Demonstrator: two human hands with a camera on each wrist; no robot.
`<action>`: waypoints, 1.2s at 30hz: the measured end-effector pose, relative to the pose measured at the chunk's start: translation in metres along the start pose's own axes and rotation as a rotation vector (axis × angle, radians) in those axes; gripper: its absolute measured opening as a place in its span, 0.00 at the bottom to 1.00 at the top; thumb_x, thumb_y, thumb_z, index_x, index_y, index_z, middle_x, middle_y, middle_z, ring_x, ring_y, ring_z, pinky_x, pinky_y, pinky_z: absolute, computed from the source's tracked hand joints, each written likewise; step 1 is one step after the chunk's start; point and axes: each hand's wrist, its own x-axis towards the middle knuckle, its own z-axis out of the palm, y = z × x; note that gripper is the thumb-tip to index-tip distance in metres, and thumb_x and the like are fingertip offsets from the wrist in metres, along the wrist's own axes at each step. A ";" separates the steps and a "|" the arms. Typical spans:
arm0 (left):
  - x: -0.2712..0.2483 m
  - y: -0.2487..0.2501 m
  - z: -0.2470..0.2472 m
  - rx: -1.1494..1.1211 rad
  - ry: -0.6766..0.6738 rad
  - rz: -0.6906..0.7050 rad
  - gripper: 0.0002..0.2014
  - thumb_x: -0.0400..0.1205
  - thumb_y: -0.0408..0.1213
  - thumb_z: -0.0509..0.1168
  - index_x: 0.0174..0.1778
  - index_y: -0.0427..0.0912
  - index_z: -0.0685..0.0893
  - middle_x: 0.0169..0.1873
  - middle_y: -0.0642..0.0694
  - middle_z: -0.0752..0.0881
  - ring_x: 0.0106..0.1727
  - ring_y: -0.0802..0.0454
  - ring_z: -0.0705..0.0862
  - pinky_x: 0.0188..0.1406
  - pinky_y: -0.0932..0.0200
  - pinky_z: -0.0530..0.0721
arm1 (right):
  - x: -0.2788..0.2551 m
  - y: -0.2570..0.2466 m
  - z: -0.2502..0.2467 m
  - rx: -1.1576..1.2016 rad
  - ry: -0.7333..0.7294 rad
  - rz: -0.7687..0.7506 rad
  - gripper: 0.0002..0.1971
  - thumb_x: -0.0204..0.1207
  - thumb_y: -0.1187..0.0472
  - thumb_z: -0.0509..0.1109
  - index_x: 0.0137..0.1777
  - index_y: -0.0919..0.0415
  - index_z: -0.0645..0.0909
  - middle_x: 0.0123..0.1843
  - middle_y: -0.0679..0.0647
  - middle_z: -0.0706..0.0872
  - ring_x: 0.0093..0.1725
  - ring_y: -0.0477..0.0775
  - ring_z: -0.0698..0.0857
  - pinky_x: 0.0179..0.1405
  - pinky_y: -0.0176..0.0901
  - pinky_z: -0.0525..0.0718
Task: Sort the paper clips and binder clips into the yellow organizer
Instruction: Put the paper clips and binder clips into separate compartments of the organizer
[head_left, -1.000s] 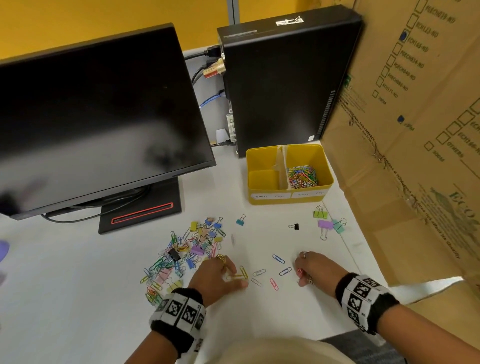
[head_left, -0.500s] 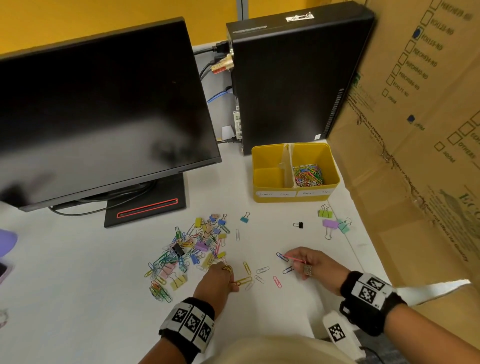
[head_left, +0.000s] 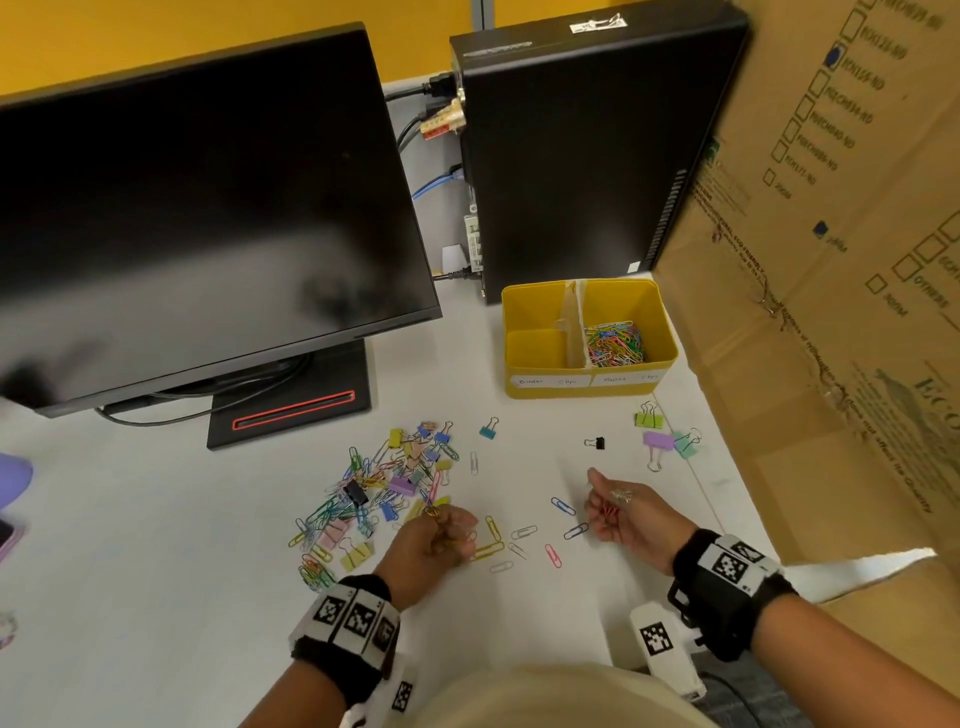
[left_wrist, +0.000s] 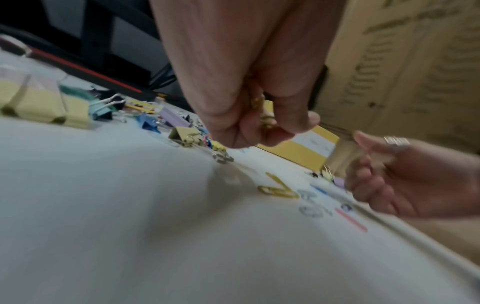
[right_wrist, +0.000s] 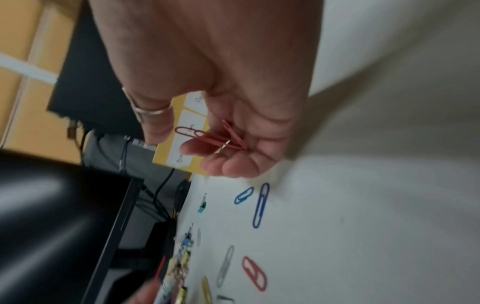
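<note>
The yellow organizer (head_left: 589, 387) stands at the back right; its right compartment holds a heap of coloured paper clips (head_left: 615, 343), and its left compartment looks bare. A mixed pile of paper and binder clips (head_left: 384, 483) lies left of centre. My left hand (head_left: 452, 535) hovers just right of the pile, fingers curled, pinching a gold paper clip (left_wrist: 262, 115). My right hand (head_left: 605, 512) is raised, palm turned up, its curled fingers cupping red paper clips (right_wrist: 218, 137). Loose paper clips (head_left: 563, 506) lie on the table between my hands.
Green (head_left: 648, 418), purple (head_left: 658, 441) and teal (head_left: 685, 447) binder clips lie right of the organizer's front, with a small black one (head_left: 597, 442) nearer. A monitor (head_left: 208, 208), a black computer case (head_left: 571, 145) and a cardboard wall (head_left: 831, 260) hem in the desk.
My right hand has lifted off the table and turned palm up with the red clips in it. My left hand has risen slightly with a gold clip.
</note>
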 end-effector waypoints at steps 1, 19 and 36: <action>0.000 0.002 -0.002 -0.054 -0.037 -0.012 0.12 0.81 0.27 0.64 0.42 0.53 0.80 0.42 0.54 0.81 0.45 0.60 0.80 0.45 0.78 0.78 | 0.000 0.000 0.001 -0.076 0.018 -0.044 0.17 0.77 0.55 0.65 0.27 0.59 0.75 0.28 0.55 0.77 0.27 0.49 0.74 0.28 0.36 0.75; 0.005 0.009 0.025 0.643 -0.019 -0.094 0.26 0.67 0.54 0.75 0.55 0.46 0.78 0.50 0.50 0.79 0.54 0.53 0.77 0.55 0.61 0.75 | 0.006 0.008 0.014 -1.376 -0.086 -0.316 0.01 0.73 0.68 0.67 0.42 0.64 0.80 0.40 0.50 0.73 0.48 0.57 0.83 0.50 0.43 0.80; 0.010 0.001 0.051 0.059 0.118 -0.305 0.15 0.82 0.26 0.54 0.63 0.25 0.73 0.34 0.48 0.80 0.34 0.53 0.81 0.39 0.62 0.81 | 0.025 -0.008 0.031 -1.145 0.280 -0.268 0.19 0.71 0.79 0.54 0.58 0.68 0.77 0.51 0.64 0.86 0.41 0.53 0.83 0.37 0.31 0.75</action>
